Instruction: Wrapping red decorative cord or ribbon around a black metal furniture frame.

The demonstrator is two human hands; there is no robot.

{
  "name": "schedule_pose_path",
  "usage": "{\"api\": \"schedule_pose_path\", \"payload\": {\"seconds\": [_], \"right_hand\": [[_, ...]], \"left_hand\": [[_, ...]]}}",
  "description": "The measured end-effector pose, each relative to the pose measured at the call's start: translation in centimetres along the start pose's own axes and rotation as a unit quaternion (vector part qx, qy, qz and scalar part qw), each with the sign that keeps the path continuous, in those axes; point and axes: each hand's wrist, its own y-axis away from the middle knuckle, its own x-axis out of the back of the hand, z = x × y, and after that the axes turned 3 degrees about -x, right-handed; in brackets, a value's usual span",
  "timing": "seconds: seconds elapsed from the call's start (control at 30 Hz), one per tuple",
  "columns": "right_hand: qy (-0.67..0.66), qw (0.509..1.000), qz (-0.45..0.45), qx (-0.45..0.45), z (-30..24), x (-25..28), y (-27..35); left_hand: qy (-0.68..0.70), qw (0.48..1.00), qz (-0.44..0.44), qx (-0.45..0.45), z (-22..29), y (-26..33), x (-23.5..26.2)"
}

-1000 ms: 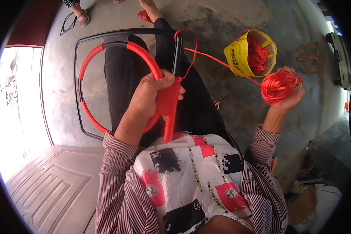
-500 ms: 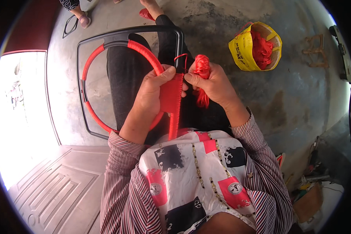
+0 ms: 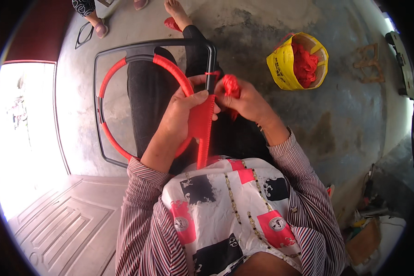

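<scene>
A black rectangular frame (image 3: 184, 42) with a round ring (image 3: 172, 70) inside it rests over my lap. Red cord wraps much of the ring, with black gaps showing. Between ring and right bar lies a solid red woven panel (image 3: 200, 117). My left hand (image 3: 175, 115) is closed round the frame at this panel's top, thumb in front. Close by on the right, my right hand (image 3: 248, 101) grips a bundle of red cord (image 3: 231, 85), its fingers partly smeared by motion. A strand of cord crosses the bare black bar just above my left thumb.
A yellow bag (image 3: 280, 69) holding red cord stands on the concrete floor at the far right, with a small wooden stool (image 3: 369, 64) beyond it. Another person's foot (image 3: 101, 30) shows at the far left. A panelled door (image 3: 73, 216) is at near left.
My right hand has turned and shifted slightly left with the cord bundle, closer to the bar. The strand above my left thumb now lies flatter across the bar. My left hand keeps its hold.
</scene>
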Motion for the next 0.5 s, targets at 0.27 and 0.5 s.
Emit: {"api": "schedule_pose_path", "payload": {"seconds": [0.27, 0.5], "right_hand": [[-0.253, 0.967, 0.002, -0.024, -5.4, 4.1, 6.8], [-0.405, 0.914, -0.025, 0.020, -8.8, 1.6, 10.4]], "left_hand": [[0.031, 0.999, -0.019, -0.029, -0.2, 0.3, 0.3], [0.055, 0.998, -0.026, -0.031, -0.8, -0.3, 1.2]]}}
